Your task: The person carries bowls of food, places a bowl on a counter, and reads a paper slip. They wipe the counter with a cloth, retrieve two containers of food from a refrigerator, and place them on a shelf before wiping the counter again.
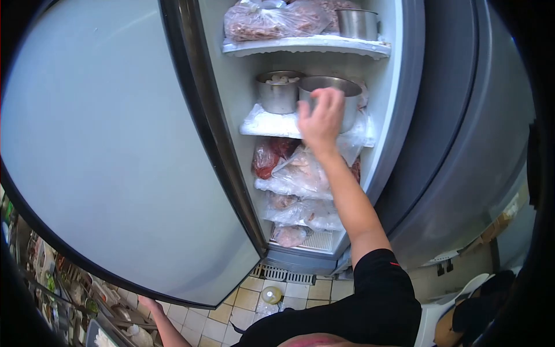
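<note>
My right hand (pixel 322 120) is raised in front of a large metal pot (pixel 347 113) on a frosted freezer shelf, fingers apart and a little blurred, fingertips overlapping the pot's rim in this view. Left of it stands a smaller metal pot (pixel 280 98) with whitish pieces inside. My left hand (pixel 148 302) is low at the left, by the bottom edge of the open freezer door (pixel 127 150); the door hides its fingers.
Bagged meat (pixel 272 22) and another metal pot (pixel 358 24) sit on the top shelf. Lower shelves hold more bags (pixel 303 168). A yellowish round container (pixel 271 295) stands on the tiled floor. Several kitchen items lie at the lower left; a white chair (pixel 430 318) is at the lower right.
</note>
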Action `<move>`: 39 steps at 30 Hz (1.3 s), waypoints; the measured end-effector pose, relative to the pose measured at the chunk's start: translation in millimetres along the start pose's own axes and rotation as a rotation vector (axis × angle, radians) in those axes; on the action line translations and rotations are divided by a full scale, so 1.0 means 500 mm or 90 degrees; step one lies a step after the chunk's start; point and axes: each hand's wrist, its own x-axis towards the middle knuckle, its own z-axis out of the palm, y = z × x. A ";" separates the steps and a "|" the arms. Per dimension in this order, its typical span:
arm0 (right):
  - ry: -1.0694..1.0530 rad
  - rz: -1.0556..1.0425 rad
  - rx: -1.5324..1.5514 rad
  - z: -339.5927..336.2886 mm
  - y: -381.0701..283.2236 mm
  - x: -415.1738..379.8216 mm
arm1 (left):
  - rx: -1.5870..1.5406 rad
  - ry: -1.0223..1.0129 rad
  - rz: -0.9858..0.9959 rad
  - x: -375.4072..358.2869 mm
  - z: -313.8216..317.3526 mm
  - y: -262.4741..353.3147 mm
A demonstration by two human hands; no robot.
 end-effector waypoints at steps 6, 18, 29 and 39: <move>-0.215 0.260 -0.049 0.270 -0.021 0.027 | -0.056 0.026 0.008 -0.013 -0.001 -0.005; -0.207 0.389 0.051 0.361 0.006 0.180 | -0.064 0.069 0.011 -0.079 0.017 0.019; -0.018 0.160 0.333 0.129 -0.129 0.008 | -0.077 0.035 0.007 -0.080 0.009 0.017; -0.310 0.345 0.699 -0.246 -0.160 -0.200 | 0.112 0.068 0.114 -0.046 -0.003 -0.062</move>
